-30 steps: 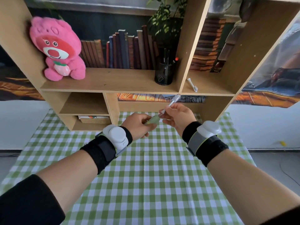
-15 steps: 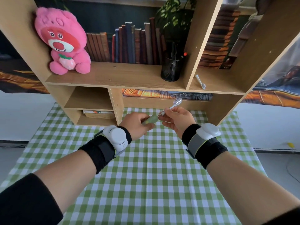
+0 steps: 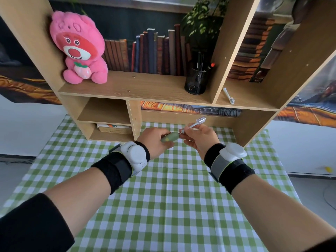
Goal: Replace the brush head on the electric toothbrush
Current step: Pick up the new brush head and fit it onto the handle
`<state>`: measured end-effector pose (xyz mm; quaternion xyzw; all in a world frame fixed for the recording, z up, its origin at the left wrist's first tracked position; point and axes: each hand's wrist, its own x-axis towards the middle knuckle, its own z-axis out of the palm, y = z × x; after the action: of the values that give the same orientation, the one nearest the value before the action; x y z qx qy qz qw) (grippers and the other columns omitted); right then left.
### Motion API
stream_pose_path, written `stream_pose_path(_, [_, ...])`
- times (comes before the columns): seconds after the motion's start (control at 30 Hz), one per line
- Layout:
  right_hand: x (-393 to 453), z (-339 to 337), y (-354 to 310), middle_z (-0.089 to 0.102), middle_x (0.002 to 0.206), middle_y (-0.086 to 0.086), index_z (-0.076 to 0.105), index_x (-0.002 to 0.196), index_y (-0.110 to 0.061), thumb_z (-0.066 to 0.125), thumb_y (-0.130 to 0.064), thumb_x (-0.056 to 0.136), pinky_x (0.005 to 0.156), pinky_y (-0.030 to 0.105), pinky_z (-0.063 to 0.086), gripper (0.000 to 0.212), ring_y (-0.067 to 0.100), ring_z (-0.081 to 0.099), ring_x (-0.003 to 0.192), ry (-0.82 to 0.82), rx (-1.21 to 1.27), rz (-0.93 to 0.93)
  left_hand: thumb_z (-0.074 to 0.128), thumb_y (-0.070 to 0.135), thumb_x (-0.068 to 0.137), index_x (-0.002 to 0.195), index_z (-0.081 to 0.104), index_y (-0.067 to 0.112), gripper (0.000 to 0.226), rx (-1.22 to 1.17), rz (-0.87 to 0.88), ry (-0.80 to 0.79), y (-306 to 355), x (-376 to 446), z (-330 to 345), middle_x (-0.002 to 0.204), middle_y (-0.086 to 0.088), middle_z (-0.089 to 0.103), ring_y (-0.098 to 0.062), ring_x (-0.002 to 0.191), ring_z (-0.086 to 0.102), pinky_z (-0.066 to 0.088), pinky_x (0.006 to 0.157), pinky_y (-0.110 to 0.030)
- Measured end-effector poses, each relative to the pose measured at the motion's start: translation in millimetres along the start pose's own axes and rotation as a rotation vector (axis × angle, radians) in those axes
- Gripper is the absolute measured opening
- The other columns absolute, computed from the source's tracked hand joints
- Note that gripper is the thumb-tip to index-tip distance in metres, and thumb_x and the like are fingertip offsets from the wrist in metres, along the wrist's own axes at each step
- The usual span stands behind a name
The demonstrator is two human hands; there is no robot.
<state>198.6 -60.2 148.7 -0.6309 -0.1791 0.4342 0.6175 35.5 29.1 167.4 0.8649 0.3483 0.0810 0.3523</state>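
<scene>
A: What is the toothbrush handle (image 3: pixel 170 138) made of?

B: Matt green plastic, smooth. The brush head (image 3: pixel 195 123) looks like white plastic under a clear glossy cap, with a small bright metal pin between the 2.

A: And the rest?

B: The tablecloth (image 3: pixel 163 206) is woven cloth, creased. The shelf (image 3: pixel 145 86) is pale matt wood grain. The bear (image 3: pixel 80 50) is fuzzy pink plush. The pen cup (image 3: pixel 196 82) is black wire mesh.

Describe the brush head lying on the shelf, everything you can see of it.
The brush head is a small white piece, plastic by its look: a slim stem with a tuft of pale bristles at the nearer end. It lies flat and loose on the wooden shelf in the right compartment, slanted, bristle end toward the front edge. Nothing but the shelf board touches it; both hands are well below.
</scene>
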Motion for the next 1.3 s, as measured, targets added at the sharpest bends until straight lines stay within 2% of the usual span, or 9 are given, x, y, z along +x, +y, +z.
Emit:
stream_pose_path(0.27, [-3, 2, 1, 0.079, 0.092, 0.009, 0.064, 0.092, -0.005, 0.07, -0.016, 0.092, 0.069, 0.027, 0.056, 0.012, 0.019, 0.076, 0.085, -0.037, 0.003, 0.018, 0.07, 0.032, 0.085, 0.103, 0.07, 0.02, 0.021, 0.003, -0.001, -0.012, -3, -2, -5, 0.08, 0.001, 0.067, -0.018, 0.07, 0.06, 0.04, 0.057, -0.026])
stream_pose_path(0.47, [-4, 5, 1, 0.079, 0.091, 0.009, 0.066, 0.093, -0.006, 0.07, -0.014, 0.092, 0.068, 0.027, 0.056, 0.01, 0.017, 0.075, 0.08, -0.04, -0.01, 0.003, 0.071, 0.033, 0.083, 0.111, 0.064, 0.02, 0.032, 0.015, -0.014, 0.019, -3, -2, -3, 0.1, 0.001, 0.072, -0.021, 0.088, 0.066, 0.053, 0.078, -0.035])
stream_pose_path(0.6, [-6, 6, 2, 0.078, 0.094, 0.013, 0.068, 0.097, -0.007, 0.072, -0.012, 0.09, 0.067, 0.026, 0.057, 0.01, 0.017, 0.074, 0.077, -0.058, -0.043, 0.015, 0.071, 0.033, 0.084, 0.11, 0.067, 0.022, 0.029, 0.016, 0.006, -0.009, -12, -4, -7, 0.098, 0.001, 0.073, -0.022, 0.086, 0.067, 0.053, 0.073, -0.033])
stream_pose_path(0.7, [-7, 2, -1, 0.076, 0.097, 0.012, 0.062, 0.106, -0.015, 0.075, -0.01, 0.087, 0.067, 0.029, 0.058, 0.023, 0.021, 0.075, 0.081, -0.07, -0.005, -0.007, 0.07, 0.036, 0.085, 0.114, 0.068, 0.03, 0.03, 0.095, 0.012, -0.059, -21, -2, -26, 0.097, 0.003, 0.071, -0.022, 0.085, 0.067, 0.05, 0.069, -0.03])
stream_pose_path(0.83, [-6, -11, -13, 0.069, 0.105, 0.004, 0.066, 0.103, -0.031, 0.083, -0.023, 0.08, 0.068, 0.03, 0.061, 0.03, 0.016, 0.073, 0.081, -0.092, -0.393, -0.191, 0.068, 0.042, 0.086, 0.127, 0.063, 0.034, 0.041, 0.198, 0.003, -0.081, -32, -3, -52, 0.113, 0.007, 0.07, -0.018, 0.098, 0.063, 0.046, 0.078, -0.028])
stream_pose_path(0.93, [-10, -11, -19, 0.068, 0.101, -0.009, 0.068, 0.098, -0.043, 0.08, -0.033, 0.081, 0.066, 0.02, 0.058, 0.023, 0.004, 0.068, 0.078, -0.157, -0.641, -0.303, 0.068, 0.039, 0.087, 0.128, 0.063, 0.033, 0.042, 0.22, 0.029, -0.116, -30, -7, -57, 0.116, 0.007, 0.071, -0.017, 0.101, 0.064, 0.048, 0.085, -0.03])
stream_pose_path(1.03, [-14, -6, -18, 0.072, 0.088, -0.018, 0.072, 0.086, -0.044, 0.077, -0.033, 0.083, 0.06, 0.005, 0.046, 0.012, -0.005, 0.063, 0.079, -0.169, -0.764, -0.362, 0.071, 0.028, 0.085, 0.121, 0.061, 0.028, 0.038, 0.271, 0.044, -0.102, -29, -8, -55, 0.108, 0.006, 0.071, -0.02, 0.095, 0.064, 0.048, 0.082, -0.032])
stream_pose_path(1.17, [-17, -3, -10, 0.072, 0.091, -0.014, 0.076, 0.085, -0.036, 0.076, -0.029, 0.085, 0.069, 0.012, 0.049, 0.007, 0.003, 0.064, 0.085, -0.152, -0.872, -0.414, 0.071, 0.02, 0.081, 0.097, 0.06, 0.029, 0.022, 0.262, 0.059, -0.026, -32, -13, -50, 0.089, 0.006, 0.072, -0.019, 0.08, 0.065, 0.048, 0.069, -0.029])
stream_pose_path(1.3, [-19, -2, -8, 0.07, 0.09, -0.011, 0.076, 0.087, -0.03, 0.075, -0.027, 0.087, 0.07, 0.013, 0.045, 0.003, 0.004, 0.062, 0.086, -0.161, -0.899, -0.444, 0.076, 0.019, 0.077, 0.097, 0.072, 0.024, 0.022, 0.228, 0.098, 0.053, -34, -18, -47, 0.088, 0.005, 0.07, -0.017, 0.079, 0.063, 0.05, 0.072, -0.031])
